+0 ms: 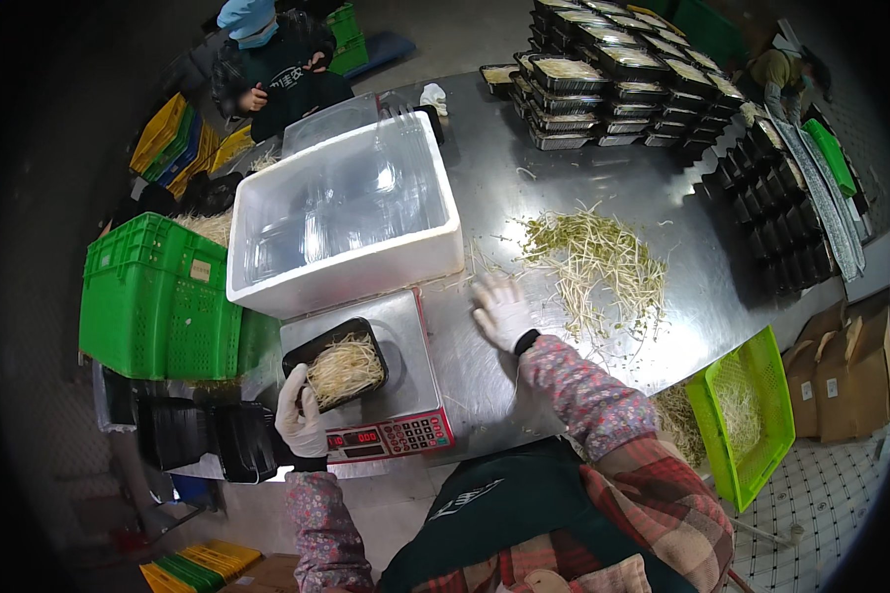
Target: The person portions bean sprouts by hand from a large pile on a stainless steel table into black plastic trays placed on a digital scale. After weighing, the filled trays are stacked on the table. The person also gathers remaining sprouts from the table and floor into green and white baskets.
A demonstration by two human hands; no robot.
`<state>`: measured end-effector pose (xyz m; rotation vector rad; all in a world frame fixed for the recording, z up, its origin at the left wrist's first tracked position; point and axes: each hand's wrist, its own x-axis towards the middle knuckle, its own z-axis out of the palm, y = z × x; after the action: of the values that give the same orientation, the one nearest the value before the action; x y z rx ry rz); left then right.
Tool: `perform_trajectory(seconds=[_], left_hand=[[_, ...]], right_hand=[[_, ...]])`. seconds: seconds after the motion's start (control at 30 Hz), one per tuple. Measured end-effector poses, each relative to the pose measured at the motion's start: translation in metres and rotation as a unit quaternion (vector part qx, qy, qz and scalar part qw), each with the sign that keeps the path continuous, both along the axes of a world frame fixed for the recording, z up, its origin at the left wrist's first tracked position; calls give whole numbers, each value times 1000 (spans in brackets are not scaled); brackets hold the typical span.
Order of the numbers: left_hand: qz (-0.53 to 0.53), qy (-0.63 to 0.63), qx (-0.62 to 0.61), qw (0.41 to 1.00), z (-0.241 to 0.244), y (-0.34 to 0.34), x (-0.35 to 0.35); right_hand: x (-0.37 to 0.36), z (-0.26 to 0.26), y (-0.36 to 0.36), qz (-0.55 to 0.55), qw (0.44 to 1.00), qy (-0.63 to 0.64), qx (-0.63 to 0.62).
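Observation:
A black plastic tray [374,342] of pale bean sprouts [345,368] rests on the steel pan of a red digital scale [408,404]. My left hand [300,415], in a white glove, grips the tray's near left rim between thumb and fingers. Gloved as well, my right hand [504,313] lies palm down on the steel table [482,382], fingers spread and holding nothing. To its right is a loose heap of sprouts with green tips [601,270]. A few stray sprouts lie by its fingertips.
A white foam box [348,278] stands behind the scale, with a green crate [159,296] to its left. Empty black trays [241,441] sit at front left. Filled, lidded trays [571,104] are stacked at the back; a lime basket [745,419] is at right. Two people [274,74] work nearby.

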<state>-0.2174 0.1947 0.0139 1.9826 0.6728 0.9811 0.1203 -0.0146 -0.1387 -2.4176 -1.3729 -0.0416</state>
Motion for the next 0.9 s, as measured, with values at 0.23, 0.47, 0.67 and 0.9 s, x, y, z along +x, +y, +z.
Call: perform_trajectory(seconds=[0.23,0.47,0.67,0.9], left_hand=[[-127,187,194,955,43,0,33],[23,-67,-50,996,25,-21,-21],[-68,30,41,996,43,-52,24],[79,-22,-145,986,12,-65,-50]], right_hand=[[27,-20,15,37,997,-20,-71],[89,-10,-40,-155,983,-95,-15],[59,-14,71,-22,994,25,-107],[132,15,-87,-213,955,-56,-197]])
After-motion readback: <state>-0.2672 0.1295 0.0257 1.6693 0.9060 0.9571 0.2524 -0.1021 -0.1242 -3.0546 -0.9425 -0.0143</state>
